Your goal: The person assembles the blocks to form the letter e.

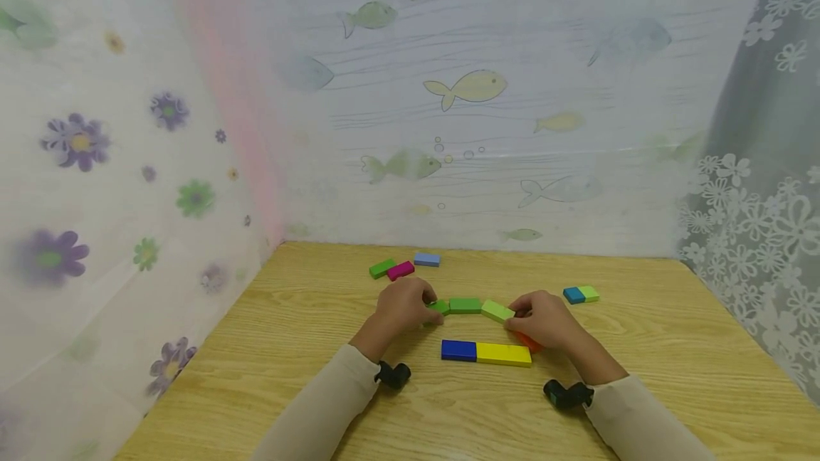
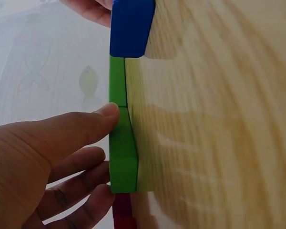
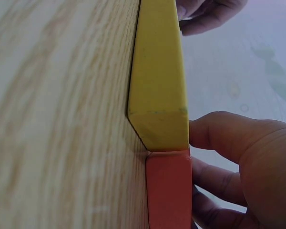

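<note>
Several blocks form a shallow arc: a green block (image 1: 438, 307) on the left, another green block (image 1: 465, 306) in the middle and a light green block (image 1: 497, 311) on the right. My left hand (image 1: 403, 303) pinches the left green block, its thumb on the near end in the left wrist view. At the other end, my right hand (image 1: 546, 319) has its thumb and fingertips around the right end of the light green block. An orange block (image 1: 528, 341) lies partly hidden under that hand. In front are a dark blue block (image 1: 458, 351) and a longer yellow block (image 1: 503, 354), end to end.
Behind the left hand lie a green block (image 1: 382, 268), a magenta block (image 1: 401, 270) and a light blue block (image 1: 427, 260). Farther right, a blue block (image 1: 574, 295) touches a lime block (image 1: 589, 294). Patterned curtains (image 1: 474, 191) hang along the table's back edge and left side.
</note>
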### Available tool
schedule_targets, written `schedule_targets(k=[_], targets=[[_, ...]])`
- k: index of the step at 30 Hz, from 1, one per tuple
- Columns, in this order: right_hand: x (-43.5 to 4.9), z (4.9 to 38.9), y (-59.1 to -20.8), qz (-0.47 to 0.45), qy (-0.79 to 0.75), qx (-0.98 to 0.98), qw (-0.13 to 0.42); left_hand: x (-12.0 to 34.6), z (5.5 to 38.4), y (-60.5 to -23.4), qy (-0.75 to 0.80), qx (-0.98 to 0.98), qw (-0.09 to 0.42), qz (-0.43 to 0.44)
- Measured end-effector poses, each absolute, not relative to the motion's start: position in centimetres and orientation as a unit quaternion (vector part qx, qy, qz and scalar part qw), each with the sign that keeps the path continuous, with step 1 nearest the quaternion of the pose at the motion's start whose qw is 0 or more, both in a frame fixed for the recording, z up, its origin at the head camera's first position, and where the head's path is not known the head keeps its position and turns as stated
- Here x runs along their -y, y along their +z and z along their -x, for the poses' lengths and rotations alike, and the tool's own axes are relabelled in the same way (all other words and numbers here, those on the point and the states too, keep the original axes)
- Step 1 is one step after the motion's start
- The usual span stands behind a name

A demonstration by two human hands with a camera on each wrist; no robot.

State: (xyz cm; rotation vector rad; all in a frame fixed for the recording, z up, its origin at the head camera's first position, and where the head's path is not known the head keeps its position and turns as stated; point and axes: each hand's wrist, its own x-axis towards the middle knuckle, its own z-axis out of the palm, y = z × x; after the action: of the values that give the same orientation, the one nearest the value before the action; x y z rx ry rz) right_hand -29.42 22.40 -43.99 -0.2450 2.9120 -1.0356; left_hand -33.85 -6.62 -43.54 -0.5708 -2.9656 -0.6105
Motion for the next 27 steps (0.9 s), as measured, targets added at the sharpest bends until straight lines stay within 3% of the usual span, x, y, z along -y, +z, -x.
schedule_targets(k=[27], targets=[[-22.4, 29.4, -44.1, 0.079, -0.339, -0.937, 0.022, 11.7, 38.5, -41.3, -0.288, 0.951, 0.063, 0.098]])
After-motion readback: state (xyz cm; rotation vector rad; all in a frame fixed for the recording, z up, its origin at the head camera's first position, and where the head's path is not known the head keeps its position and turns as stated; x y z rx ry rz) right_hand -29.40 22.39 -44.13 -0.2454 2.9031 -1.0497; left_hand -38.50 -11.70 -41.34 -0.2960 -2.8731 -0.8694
